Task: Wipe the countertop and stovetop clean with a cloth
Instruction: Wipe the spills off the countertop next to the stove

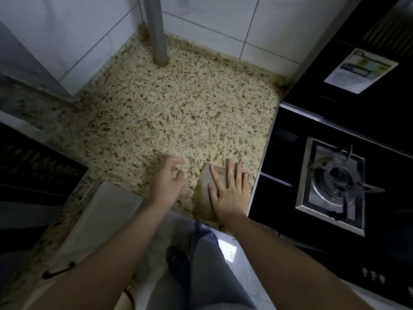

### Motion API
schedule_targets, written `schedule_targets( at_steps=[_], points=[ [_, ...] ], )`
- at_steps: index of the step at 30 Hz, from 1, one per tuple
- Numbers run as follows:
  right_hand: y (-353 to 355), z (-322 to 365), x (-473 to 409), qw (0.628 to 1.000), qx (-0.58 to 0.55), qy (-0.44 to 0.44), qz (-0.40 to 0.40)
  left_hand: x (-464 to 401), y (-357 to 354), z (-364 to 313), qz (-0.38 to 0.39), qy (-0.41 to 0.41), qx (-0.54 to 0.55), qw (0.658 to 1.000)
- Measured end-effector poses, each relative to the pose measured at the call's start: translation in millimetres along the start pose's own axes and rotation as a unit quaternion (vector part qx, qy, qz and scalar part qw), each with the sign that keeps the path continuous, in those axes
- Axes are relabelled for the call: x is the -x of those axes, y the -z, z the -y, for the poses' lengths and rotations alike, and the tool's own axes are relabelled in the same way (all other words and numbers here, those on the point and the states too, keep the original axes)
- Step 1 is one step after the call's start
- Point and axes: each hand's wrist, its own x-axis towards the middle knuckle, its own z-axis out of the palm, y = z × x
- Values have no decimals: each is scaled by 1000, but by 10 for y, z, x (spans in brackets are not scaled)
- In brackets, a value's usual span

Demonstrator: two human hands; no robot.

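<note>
Cloth (206, 183), beige-brown, lies flat on the speckled granite worktop (178, 108) at its front right corner, one end reaching the front edge. Right hand (230, 191) presses on it palm down, fingers straight and spread, tips pointing toward the back wall; grip open, nothing curled round the cloth. Left hand (168, 180) sits just left of the cloth, apart from it, near the front edge; fingers loosely curled, holding nothing; outline blurred. A darker, wet-looking patch shows on the worktop around the cloth's near end. Grey pipe (157, 34) rises from the worktop near the back left corner, against the white tiled wall (223, 21). Beyond the worktop's right edge lies the black glass stovetop (335, 121), with a gas burner (337, 177) in a steel tray. A paper label (359, 70) is stuck to the black panel behind it.
</note>
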Motion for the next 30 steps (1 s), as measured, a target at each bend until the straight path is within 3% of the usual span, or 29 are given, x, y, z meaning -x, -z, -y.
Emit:
schedule_targets(
  at_steps=[10, 15, 23, 27, 30],
  points=[
    [275, -196, -1328, 995, 39, 95, 16, -751, -198, 18, -18, -53, -69, 996],
    [491, -306, -2207, 985, 59, 164, 5, -1166, -431, 51, -35, -91, -174, 980],
    [993, -450, -3712, 928, 140, 345, 27, -1610, -934, -133, -55, -137, -238, 960],
    [1119, -479, -4128, 945, 109, 308, 20, -1772, -1180, -193, -33, -137, -278, 950],
    [1120, -594, -3961, 956, 97, 276, 15, -1778, -1208, -194, -26, -133, -312, 940]
  ],
)
